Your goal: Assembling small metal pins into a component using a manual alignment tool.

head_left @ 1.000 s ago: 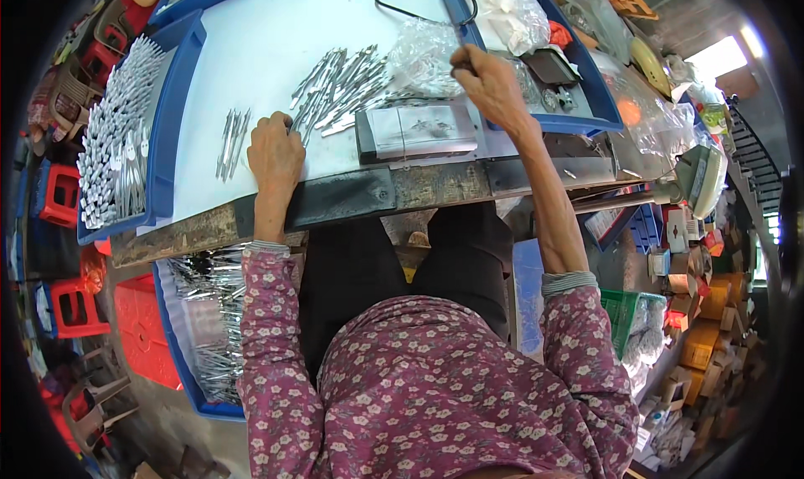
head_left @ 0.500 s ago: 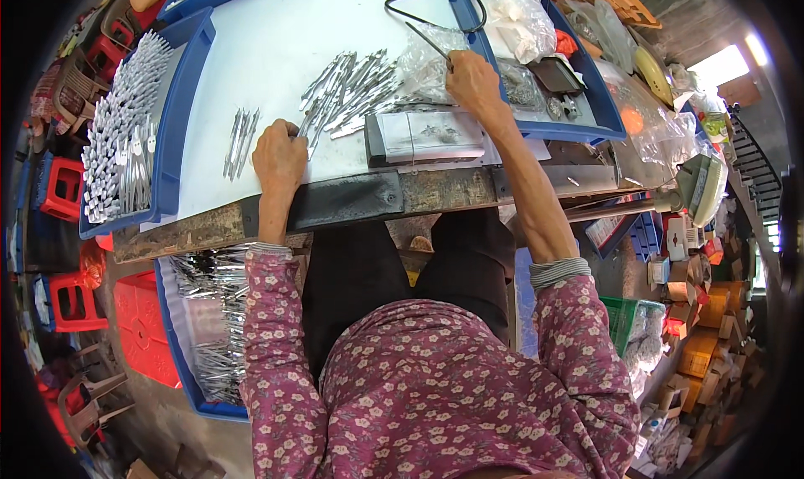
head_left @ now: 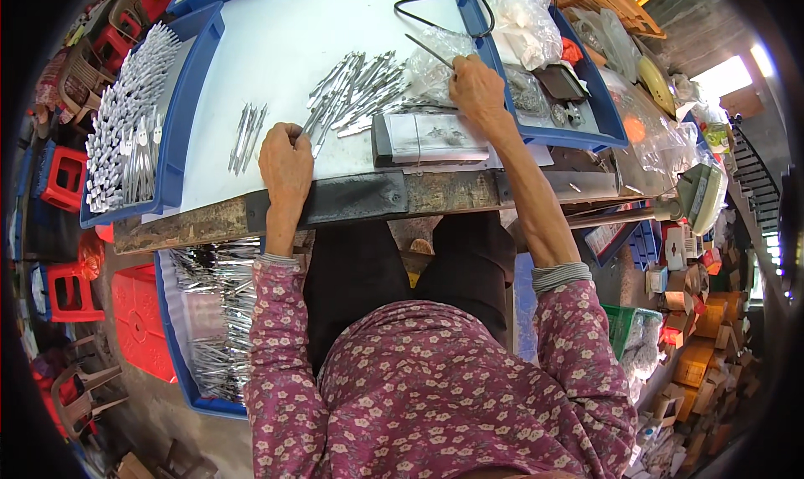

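Under the left hand (head_left: 286, 162), fingers curled and pressing down on the near end of a metal piece (head_left: 316, 136), the pile of metal pieces (head_left: 360, 92) fans up and rightward, long axes slanting away. Farther off, the right hand (head_left: 474, 90) pinches a thin rod (head_left: 429, 50) beside the clear bag (head_left: 435, 60); it sits nearer the pile's far end.

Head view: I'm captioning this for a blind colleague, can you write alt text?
Seen from above, a seated person's right hand lifts a thin metal rod over a white worktable, while the left hand rests at the edge of a heap of metal pieces. Blue trays flank the table.
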A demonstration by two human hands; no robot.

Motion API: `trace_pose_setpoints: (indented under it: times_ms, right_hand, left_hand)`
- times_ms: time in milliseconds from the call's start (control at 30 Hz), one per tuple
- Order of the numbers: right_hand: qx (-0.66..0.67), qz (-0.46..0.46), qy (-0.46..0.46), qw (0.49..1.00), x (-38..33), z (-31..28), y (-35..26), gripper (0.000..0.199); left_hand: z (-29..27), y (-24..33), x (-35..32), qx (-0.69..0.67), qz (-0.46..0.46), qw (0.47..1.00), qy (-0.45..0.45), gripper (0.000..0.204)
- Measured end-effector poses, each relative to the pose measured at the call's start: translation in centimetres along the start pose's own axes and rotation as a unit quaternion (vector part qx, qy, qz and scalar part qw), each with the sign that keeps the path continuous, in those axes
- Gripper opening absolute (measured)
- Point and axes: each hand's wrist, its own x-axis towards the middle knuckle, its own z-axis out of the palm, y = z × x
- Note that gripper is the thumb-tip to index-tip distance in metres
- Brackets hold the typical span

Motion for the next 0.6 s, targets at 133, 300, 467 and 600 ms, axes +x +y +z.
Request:
trace_pose_setpoints:
  times_ms: [133, 300, 467, 600]
  right_hand:
    - [0.042, 0.029, 0.049, 0.997, -0.1, -0.1, 0.7, 0.016]
    - [0.108, 0.066, 0.107, 0.986, 0.3, -0.4, 0.4, 0.015]
    - [0.399, 0.122, 0.132, 0.899, -0.4, -2.8, -0.9, 0.014]
    - [0.593, 0.194, 0.002, 0.781, -1.8, -6.4, -2.1, 0.017]
  left_hand:
    - [-1.1, 1.8, -0.8, -0.105, 0.030, 0.994, 0.019, 0.016]
    - [-2.3, 3.8, -1.8, -0.225, 0.029, 0.974, 0.012, 0.015]
    - [-2.5, 5.8, -3.0, -0.319, 0.042, 0.946, -0.035, 0.014]
    - [-2.2, 6.9, -3.5, -0.362, 0.056, 0.927, -0.080, 0.013]
